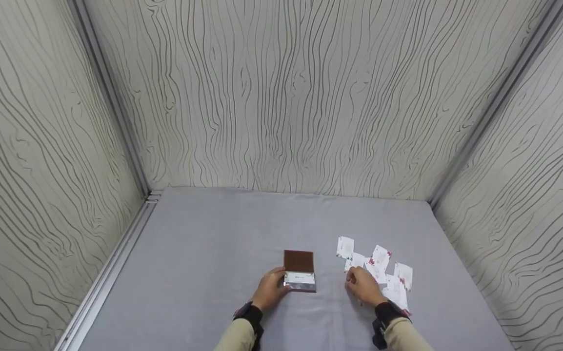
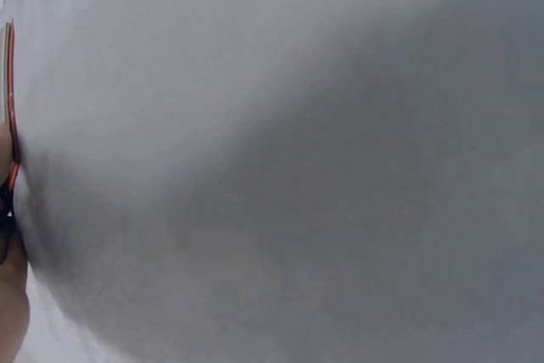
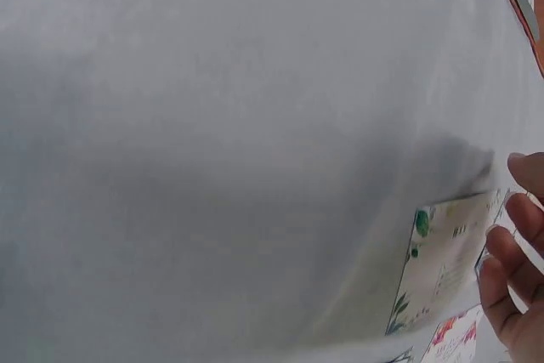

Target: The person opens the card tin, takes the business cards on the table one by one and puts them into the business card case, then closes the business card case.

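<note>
In the head view, my left hand (image 1: pixel 268 291) holds the left side of a card case (image 1: pixel 299 261), its brown lid raised. White cards (image 1: pixel 300 278) with a floral corner lie inside the case. Only the case's thin reddish edge (image 2: pixel 12 91) shows in the left wrist view. My right hand (image 1: pixel 363 286) is over the near left side of several loose white cards (image 1: pixel 379 258). In the right wrist view, its bent fingers (image 3: pixel 510 252) are at the edge of a green-leaf card (image 3: pixel 446 261), the thumb apart from them.
A grey cloth (image 1: pixel 203 263) covers the table. Two cards with red flowers (image 1: pixel 396 292) lie right of my right hand, and another card (image 1: pixel 345 247) lies farther back. Wood-grain patterned panels (image 1: pixel 271 97) enclose the table, with a metal rail (image 1: pixel 110 268) along its left edge.
</note>
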The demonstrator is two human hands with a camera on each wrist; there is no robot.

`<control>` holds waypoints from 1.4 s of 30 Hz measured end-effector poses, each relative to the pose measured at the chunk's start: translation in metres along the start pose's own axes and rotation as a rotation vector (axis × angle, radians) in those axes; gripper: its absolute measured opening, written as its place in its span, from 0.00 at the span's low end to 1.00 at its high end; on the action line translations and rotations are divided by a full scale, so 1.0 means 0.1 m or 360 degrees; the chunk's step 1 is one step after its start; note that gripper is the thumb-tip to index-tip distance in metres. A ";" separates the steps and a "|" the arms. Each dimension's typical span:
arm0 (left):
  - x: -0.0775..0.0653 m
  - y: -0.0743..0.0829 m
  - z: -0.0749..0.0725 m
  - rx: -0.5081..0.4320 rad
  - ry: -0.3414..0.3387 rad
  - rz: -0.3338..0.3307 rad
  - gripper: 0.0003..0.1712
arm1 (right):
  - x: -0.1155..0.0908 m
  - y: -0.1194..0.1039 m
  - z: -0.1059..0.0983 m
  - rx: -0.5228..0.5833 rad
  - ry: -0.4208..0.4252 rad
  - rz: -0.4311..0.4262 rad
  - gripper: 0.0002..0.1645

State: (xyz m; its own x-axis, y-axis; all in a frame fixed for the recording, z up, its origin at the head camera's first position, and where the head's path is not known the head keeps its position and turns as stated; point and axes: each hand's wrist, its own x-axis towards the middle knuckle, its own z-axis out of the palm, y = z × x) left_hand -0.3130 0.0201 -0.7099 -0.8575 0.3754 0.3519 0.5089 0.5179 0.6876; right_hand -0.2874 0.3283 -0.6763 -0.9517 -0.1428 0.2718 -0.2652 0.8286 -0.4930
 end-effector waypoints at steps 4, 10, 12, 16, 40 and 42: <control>0.00 0.00 0.00 0.0002 0.0002 0.0004 0.23 | -0.03 0.07 -0.04 -0.0047 0.0030 -0.0013 0.13; 0.00 0.00 -0.01 -0.0005 -0.0019 -0.0028 0.23 | -0.09 0.13 -0.10 -0.0109 0.0042 0.0076 0.18; 0.00 0.01 -0.01 -0.0004 -0.0024 -0.0031 0.23 | -0.11 0.14 -0.11 -0.0129 0.0018 0.0143 0.21; 0.01 0.01 -0.01 0.0015 -0.0034 -0.0034 0.24 | -0.13 0.15 -0.13 -0.0135 -0.0056 0.0253 0.28; 0.00 0.03 -0.01 -0.0006 -0.0045 -0.0062 0.24 | -0.13 0.18 -0.14 -0.0099 -0.0133 0.0341 0.32; 0.00 0.03 -0.01 0.0002 -0.0042 -0.0058 0.24 | -0.13 0.18 -0.14 -0.0107 -0.0137 0.0349 0.32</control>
State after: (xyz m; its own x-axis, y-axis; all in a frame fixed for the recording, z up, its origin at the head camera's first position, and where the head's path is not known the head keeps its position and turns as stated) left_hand -0.3118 0.0206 -0.7073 -0.8732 0.3763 0.3096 0.4774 0.5329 0.6987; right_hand -0.2778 0.3530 -0.6769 -0.9958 0.0010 0.0915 -0.0428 0.8787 -0.4754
